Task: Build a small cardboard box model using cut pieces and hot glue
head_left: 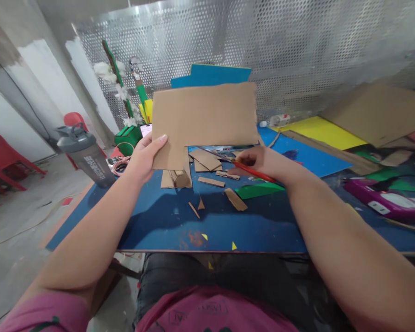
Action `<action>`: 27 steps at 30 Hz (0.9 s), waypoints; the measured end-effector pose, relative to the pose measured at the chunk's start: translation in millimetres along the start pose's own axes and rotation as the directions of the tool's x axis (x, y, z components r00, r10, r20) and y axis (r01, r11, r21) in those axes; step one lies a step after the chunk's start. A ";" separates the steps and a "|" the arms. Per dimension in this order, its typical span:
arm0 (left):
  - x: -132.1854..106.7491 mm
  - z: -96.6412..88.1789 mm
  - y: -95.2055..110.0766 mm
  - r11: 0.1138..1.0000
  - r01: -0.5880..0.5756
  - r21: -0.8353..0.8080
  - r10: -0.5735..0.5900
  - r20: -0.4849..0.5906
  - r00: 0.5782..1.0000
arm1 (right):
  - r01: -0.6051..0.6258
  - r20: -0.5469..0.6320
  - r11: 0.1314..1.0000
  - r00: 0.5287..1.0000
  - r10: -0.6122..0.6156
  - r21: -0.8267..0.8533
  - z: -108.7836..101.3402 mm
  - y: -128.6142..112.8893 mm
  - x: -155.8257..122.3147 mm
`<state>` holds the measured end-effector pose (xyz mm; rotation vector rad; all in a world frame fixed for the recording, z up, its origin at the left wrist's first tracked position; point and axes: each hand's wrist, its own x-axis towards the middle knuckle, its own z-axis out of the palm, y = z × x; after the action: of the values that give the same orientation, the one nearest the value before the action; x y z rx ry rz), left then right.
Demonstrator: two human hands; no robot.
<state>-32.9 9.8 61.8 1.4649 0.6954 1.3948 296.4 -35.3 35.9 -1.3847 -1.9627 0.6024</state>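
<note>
The left hand (147,154) pinches the big cardboard (204,115) at its low left edge, thumb in front and the other fingers mostly hidden behind. The cardboard is up in the air over the middle of the bench (152,230), with a bite missing from its low right part. The scissors (252,170) point left, with their blades by that bite; I cannot tell if they touch it or how wide they spread. The right hand (268,161) has its fingers curled around the red handles. To snip well, I think it is best to hold the cardboard firm, cut slowly in line with the edge, and mind the left thumb.

On the far left, a red chair (5,157) stands on the gray floor (20,221). A gray bottle (93,159) sits at the left end of the blue bench. Cardboard scraps (210,182) lie in the middle, then a green piece (259,190), a yellow sheet (318,131) and a purple thing (387,198). A shiny wall with holes (297,46) stands at the far side.
</note>
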 end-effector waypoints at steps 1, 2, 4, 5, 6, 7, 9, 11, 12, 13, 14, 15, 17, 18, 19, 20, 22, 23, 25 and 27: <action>-0.5 2.4 -2.2 1.000 -0.024 -0.006 0.024 -0.040 0.999 | -0.043 0.046 0.999 0.998 0.042 0.024 0.5 -2.3 0.5; -0.9 4.8 -4.1 0.998 -0.056 -0.011 0.055 -0.086 0.995 | -0.082 0.093 0.995 0.993 0.078 0.050 1.6 -4.9 1.2; -1.7 9.1 -6.9 0.991 -0.133 -0.012 0.129 -0.183 0.975 | -0.098 0.100 0.989 0.991 0.087 0.107 6.1 -10.3 3.2; -2.2 10.9 -7.7 0.985 -0.172 -0.004 0.166 -0.224 0.960 | -0.089 0.096 0.987 0.992 0.077 0.136 9.7 -13.0 4.3; -2.8 12.6 -8.1 0.979 -0.205 0.008 0.201 -0.255 0.946 | -0.085 0.102 0.983 0.992 0.069 0.164 14.2 -15.8 5.3; -3.7 14.1 -8.1 0.972 -0.234 0.021 0.231 -0.279 0.932 | -0.085 0.114 0.977 0.991 0.063 0.198 19.4 -18.7 6.2; -6.1 16.7 -7.4 0.962 -0.271 0.033 0.268 -0.309 0.912 | -0.092 0.142 0.955 0.988 0.053 0.280 31.2 -24.7 7.0; -8.8 18.9 -6.3 0.955 -0.294 0.029 0.287 -0.328 0.900 | -0.093 0.141 0.936 0.989 0.047 0.339 43.1 -30.5 6.7; -10.1 19.6 -5.7 0.954 -0.299 0.023 0.290 -0.331 0.898 | -0.079 0.131 0.927 0.991 0.033 0.366 48.6 -32.8 6.3; -11.2 19.9 -5.1 0.953 -0.301 0.018 0.290 -0.331 0.898 | -0.059 0.126 0.920 0.992 0.010 0.388 53.4 -34.5 6.0; -12.0 19.7 -4.6 0.954 -0.300 0.015 0.287 -0.333 0.898 | -0.037 0.120 0.916 0.993 -0.012 0.400 57.4 -35.6 5.7; -12.4 19.0 -4.2 0.955 -0.295 0.010 0.282 -0.332 0.900 | -0.012 0.109 0.916 0.993 -0.035 0.402 60.4 -35.9 5.7; -12.2 16.0 -3.8 0.958 -0.287 -0.007 0.269 -0.334 0.903 | 0.027 0.089 0.922 0.994 -0.067 0.387 63.3 -34.9 6.3; -11.6 14.0 -3.7 0.958 -0.287 -0.015 0.266 -0.331 0.905 | 0.042 0.081 0.924 0.994 -0.079 0.380 63.5 -34.1 6.9; -10.8 11.7 -3.7 0.957 -0.288 -0.016 0.268 -0.323 0.908 | 0.051 0.075 0.925 0.993 -0.085 0.377 63.1 -33.3 7.4; -10.0 9.5 -3.9 0.957 -0.290 -0.012 0.272 -0.313 0.910 | 0.055 0.072 0.926 0.994 -0.088 0.374 62.4 -32.8 7.8; -8.6 6.3 -4.2 0.955 -0.298 0.001 0.285 -0.299 0.911 | 0.055 0.061 0.928 0.995 -0.083 0.369 60.9 -33.1 8.1; -8.4 5.7 -4.2 0.953 -0.301 0.004 0.289 -0.300 0.909 | 0.053 0.052 0.930 0.996 -0.078 0.365 60.6 -34.0 7.9; -9.0 6.6 -4.1 0.954 -0.300 -0.002 0.284 -0.310 0.907 | 0.050 0.034 0.935 0.997 -0.067 0.351 61.0 -36.8 6.9; -10.8 9.8 -3.8 0.955 -0.295 -0.011 0.276 -0.322 0.905 | 0.047 0.016 0.939 0.998 -0.056 0.342 63.3 -39.6 5.5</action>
<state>-24.6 -0.9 55.1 1.3464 0.6470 1.8929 223.4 -43.3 21.5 -1.1108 -1.8027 0.8929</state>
